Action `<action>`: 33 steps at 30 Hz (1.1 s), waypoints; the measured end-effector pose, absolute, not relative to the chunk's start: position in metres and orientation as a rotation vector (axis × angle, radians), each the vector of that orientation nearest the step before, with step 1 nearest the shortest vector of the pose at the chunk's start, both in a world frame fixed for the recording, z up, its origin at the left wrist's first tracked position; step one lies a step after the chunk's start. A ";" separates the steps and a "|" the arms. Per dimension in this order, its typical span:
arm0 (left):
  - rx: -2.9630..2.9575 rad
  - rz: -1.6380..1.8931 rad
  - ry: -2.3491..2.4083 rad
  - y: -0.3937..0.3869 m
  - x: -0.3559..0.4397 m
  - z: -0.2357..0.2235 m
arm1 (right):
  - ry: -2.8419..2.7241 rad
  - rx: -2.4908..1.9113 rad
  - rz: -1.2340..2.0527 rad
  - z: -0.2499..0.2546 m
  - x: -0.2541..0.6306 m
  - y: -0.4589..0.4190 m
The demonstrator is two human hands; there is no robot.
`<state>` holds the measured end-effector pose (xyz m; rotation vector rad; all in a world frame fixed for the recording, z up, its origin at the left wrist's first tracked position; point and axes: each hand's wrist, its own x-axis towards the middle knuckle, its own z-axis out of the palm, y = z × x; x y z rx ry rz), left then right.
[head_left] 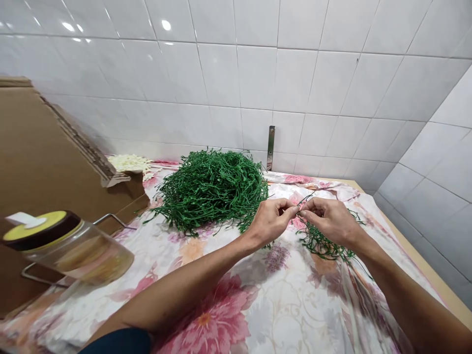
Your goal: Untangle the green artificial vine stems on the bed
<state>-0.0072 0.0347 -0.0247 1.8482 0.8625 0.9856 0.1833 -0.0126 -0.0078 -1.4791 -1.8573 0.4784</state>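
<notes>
Green strand (304, 198) pinched at the fingertips

Both the left hand (271, 222) and right hand (332, 221) are closed on it above a floral cloth (280, 305); a green heap (210, 191) is placed nearer the left hand, a loose tangle (320, 244) below the right.

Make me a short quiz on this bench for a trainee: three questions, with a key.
1. True or false: the large mound of green strands sits on a floral cloth.
2. Which is nearer the glass jar with the yellow lid? A: the left hand. B: the right hand.
3. Fill in: the small green tangle lies beneath the ___ hand.

Key: 1 true; 2 A; 3 right.
</notes>
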 end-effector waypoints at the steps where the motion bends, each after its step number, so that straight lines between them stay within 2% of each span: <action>1: 1.860 0.994 0.859 0.035 -0.008 -0.024 | -1.848 -1.477 0.488 -0.008 0.183 -0.013; 9: 1.602 0.885 0.729 0.036 -0.004 -0.024 | -1.679 -1.189 0.959 -0.019 0.188 -0.001; 15: 1.916 1.006 0.788 0.033 -0.009 -0.024 | -1.648 -1.190 1.104 -0.019 0.187 -0.001; 22: 2.196 1.146 0.830 0.029 -0.013 -0.026 | -1.752 -1.324 0.934 -0.024 0.187 0.001; 33: 1.854 0.981 0.820 0.038 -0.013 -0.024 | -1.787 -1.330 0.370 -0.017 0.171 -0.013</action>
